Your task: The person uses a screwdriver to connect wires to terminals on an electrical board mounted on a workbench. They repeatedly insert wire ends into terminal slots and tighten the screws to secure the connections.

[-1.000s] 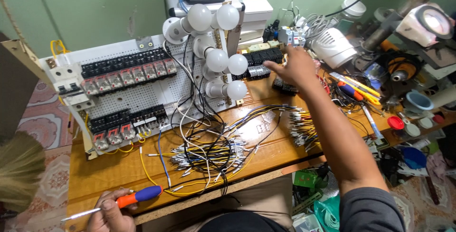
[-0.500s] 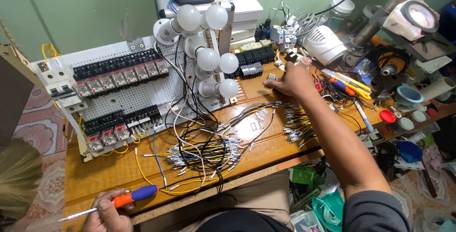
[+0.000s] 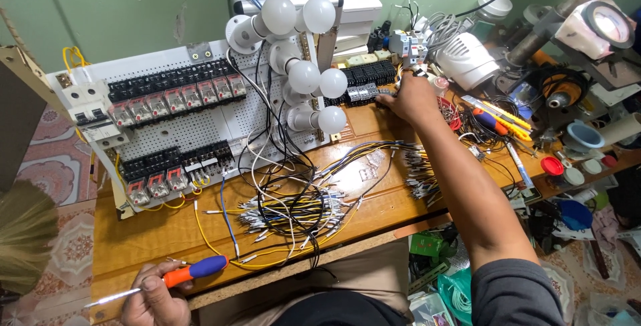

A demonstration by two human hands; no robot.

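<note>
Orange-and-blue handled screwdriver (image 3: pixel 179 275): gripped in the left hand (image 3: pixel 155 299) at the near edge of the wooden tabletop (image 3: pixel 133 239), shaft pointing left.
Right hand (image 3: pixel 410 99): stretched far forward, fingers resting on the black terminal blocks (image 3: pixel 364 91); grip unclear.
Between hands: loose bundle of white, yellow and black wires (image 3: pixel 294 209).
Beyond left hand: white perforated relay panel (image 3: pixel 173 132).

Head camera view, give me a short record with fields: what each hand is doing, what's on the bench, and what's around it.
left hand: grips a screwdriver with an orange and blue handle, at the near bench edge
right hand: reaches far across, fingertips at a row of black terminal blocks
panel: white perforated board with relay rows and white bulbs
bench: wooden, with a tangle of loose wires
right side: cluttered tools and a magnifier lamp
</note>
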